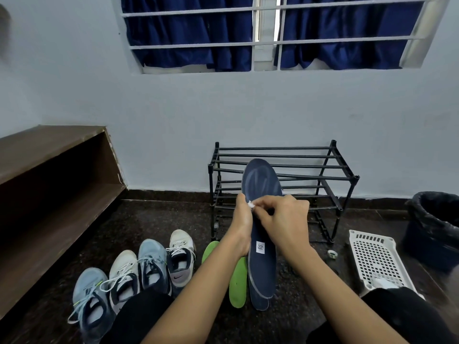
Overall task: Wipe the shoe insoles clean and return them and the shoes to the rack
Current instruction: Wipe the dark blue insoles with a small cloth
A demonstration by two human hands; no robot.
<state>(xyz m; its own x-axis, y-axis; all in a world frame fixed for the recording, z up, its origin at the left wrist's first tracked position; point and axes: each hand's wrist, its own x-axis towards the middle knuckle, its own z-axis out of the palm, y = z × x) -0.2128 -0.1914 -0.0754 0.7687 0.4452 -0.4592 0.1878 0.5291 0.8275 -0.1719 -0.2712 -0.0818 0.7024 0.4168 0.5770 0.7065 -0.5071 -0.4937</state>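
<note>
Biggest thing in sight is the pale wall (173,103) across the far side, with a barred window (268,33) up top and dark blue curtains (188,33) drawn behind the bars. On the left, a brown wooden shelf unit (49,175) runs from far to near along the dark speckled floor (159,219). Centre-far, against the wall, stands the black metal shoe rack (310,170), two tiers of bars, nothing resting on them. Far right, a dark bin lined with a black bag (432,219); just near of it lies a white perforated plastic basket (375,256), with something white at its near end, too blurred to name.

Near left, four sneakers sit in a row on the floor: a light blue one (87,294), a white one (124,271), another light blue one (151,259) and a white and grey one (180,256), all laced, toes pointing away.

Now the action: the navy insole (260,184) is held upright in front of the rack, heel end down near the floor. The left hand (242,227) wraps its left edge, fingers curled round it. The right hand (285,219) is pinched closed on a small white wad (251,204), pressed against the insole's surface. Behind it a second navy insole (260,304) peeks out at the bottom, and green insoles (237,286) lie on the floor just left. A small tape roll (332,254) sits on the floor near the basket.
</note>
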